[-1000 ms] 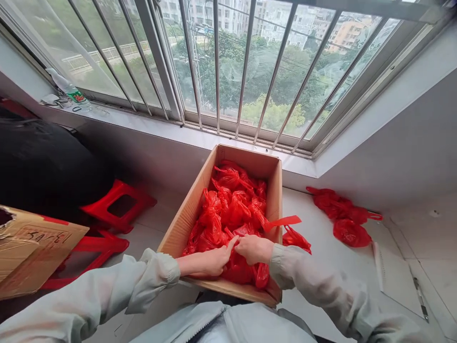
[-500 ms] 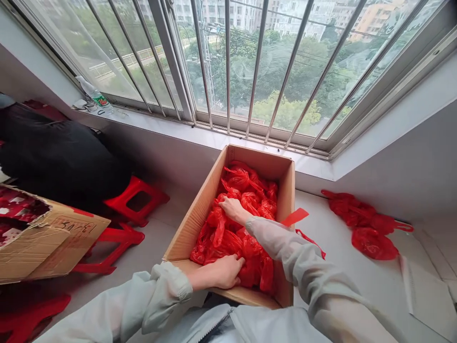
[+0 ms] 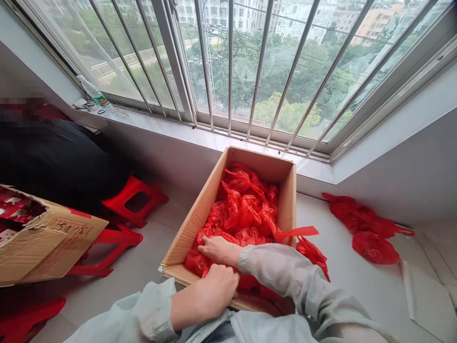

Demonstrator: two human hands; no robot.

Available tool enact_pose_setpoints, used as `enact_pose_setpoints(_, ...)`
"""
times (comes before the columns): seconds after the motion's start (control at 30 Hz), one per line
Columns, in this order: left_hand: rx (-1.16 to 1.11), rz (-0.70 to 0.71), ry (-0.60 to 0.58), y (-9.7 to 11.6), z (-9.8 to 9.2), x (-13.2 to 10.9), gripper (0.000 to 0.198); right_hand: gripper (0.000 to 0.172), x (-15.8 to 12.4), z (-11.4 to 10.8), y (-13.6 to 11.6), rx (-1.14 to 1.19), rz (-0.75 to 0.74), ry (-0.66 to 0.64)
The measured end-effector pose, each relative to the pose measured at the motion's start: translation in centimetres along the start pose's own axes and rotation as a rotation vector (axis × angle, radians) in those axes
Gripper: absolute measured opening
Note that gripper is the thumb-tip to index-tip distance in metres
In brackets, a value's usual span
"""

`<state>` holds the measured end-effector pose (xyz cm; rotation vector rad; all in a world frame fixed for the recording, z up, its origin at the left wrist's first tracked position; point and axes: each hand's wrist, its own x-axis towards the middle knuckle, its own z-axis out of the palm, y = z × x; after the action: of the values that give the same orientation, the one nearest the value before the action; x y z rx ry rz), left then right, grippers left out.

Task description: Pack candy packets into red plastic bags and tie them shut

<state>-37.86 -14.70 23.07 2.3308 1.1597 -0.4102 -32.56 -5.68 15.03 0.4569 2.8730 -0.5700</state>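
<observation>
A cardboard box (image 3: 194,209) stands in front of me, filled with knotted red plastic bags (image 3: 246,207). My right hand (image 3: 222,251) reaches into its near left part, fingers closed on a red plastic bag (image 3: 197,261) there. Just below it, at the box's near side, my left hand (image 3: 218,288) is curled closed with its knuckles up. Its fingertips are hidden, so what it grips cannot be made out. One bag's red handle (image 3: 300,231) sticks out over the right wall.
Another red bag (image 3: 314,255) hangs or lies just outside the box's right side. More red bags (image 3: 371,233) lie on the floor by the wall. At left are red stools (image 3: 134,200), an open carton (image 3: 60,247) and a person in black (image 3: 60,162). A bottle (image 3: 96,95) rests on the sill.
My right hand has moved from the middle of the box toward me, to its near left. My left hand has drawn back slightly and curled. The bag handle at the right now extends further out.
</observation>
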Motion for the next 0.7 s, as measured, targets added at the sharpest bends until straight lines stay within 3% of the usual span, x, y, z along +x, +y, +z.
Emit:
enact_pose_setpoints(0.13,0.154,-0.124,-0.110,-2.3,-1.9,-1.2,0.036,0.031,-1.0,-2.7,1.2,0.034,0.093,0.042)
enact_pose_setpoints(0.27,0.139,-0.330,-0.223,-5.4,-1.1,1.3,0.031,0.029,-4.2,-5.7,3.7,-0.056,0.449,0.038)
enact_pose_setpoints(0.4,0.066,-0.384,-0.331,-7.4,-0.7,4.1,0.009,0.036,-8.6,-6.0,8.3,-0.061,0.849,-0.061)
enact_pose_setpoints(0.53,-0.032,-0.368,-0.199,-9.5,-3.1,8.1,0.027,0.033,-11.0,-5.2,11.7,0.044,0.982,-0.199)
enact_pose_setpoints(0.7,-0.163,-0.355,0.033,-10.1,-5.3,14.8,0.037,0.034,-10.3,-5.4,11.9,0.075,0.987,-0.227)
